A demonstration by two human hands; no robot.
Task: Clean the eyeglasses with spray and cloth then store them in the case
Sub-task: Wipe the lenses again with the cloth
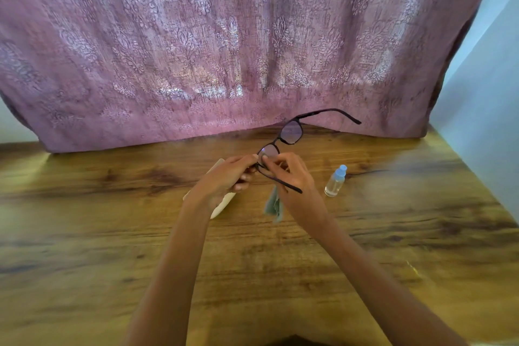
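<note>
While both hands [229,174] [292,177] grip the eyeglasses [292,132], right holding cloth [273,205], wiping seems underway; case [222,205] storage remains

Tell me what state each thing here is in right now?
eyeglasses: held above the table, temples unfolded
left hand: gripping the frame's near end
right hand: rubbing the near lens with the cloth
cloth: hanging from the right hand
spray bottle: upright, cap on
case: on the table, partly hidden
</note>
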